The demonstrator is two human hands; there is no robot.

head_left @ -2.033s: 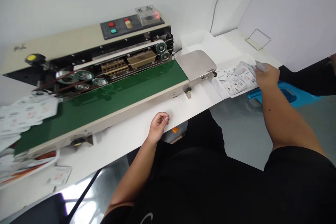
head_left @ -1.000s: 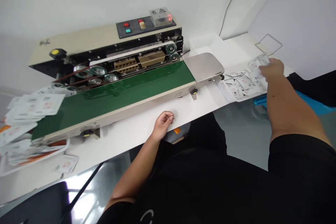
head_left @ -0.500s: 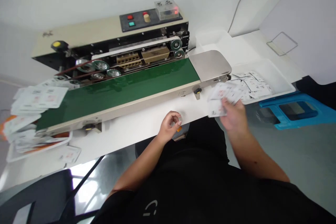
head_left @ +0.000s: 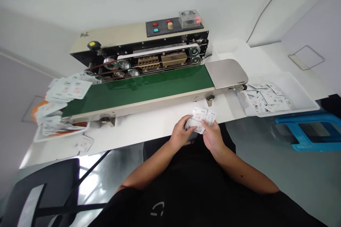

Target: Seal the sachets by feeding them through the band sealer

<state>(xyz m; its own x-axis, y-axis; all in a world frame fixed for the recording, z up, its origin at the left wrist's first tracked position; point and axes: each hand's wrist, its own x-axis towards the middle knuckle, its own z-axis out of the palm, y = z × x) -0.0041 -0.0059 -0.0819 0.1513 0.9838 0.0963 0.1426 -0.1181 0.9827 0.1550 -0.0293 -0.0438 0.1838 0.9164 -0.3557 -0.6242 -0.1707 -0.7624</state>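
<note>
Several small white sachets with red and black print are fanned out between my two hands, just in front of the table edge. My left hand pinches their left side between thumb and fingers. On their right side, my right hand grips them with the thumb on top. Behind my hands is the band sealing machine with its green conveyor belt. More sachets lie loose in the white tray on the right.
Sachets are piled at the belt's left end, above a white bin holding more. A single sachet lies on the table. A blue stool stands right, a black chair left.
My right hand has brought the sachets left from beside the right tray to in front of me. My left hand, empty before, has closed on them. The view has shifted left.
</note>
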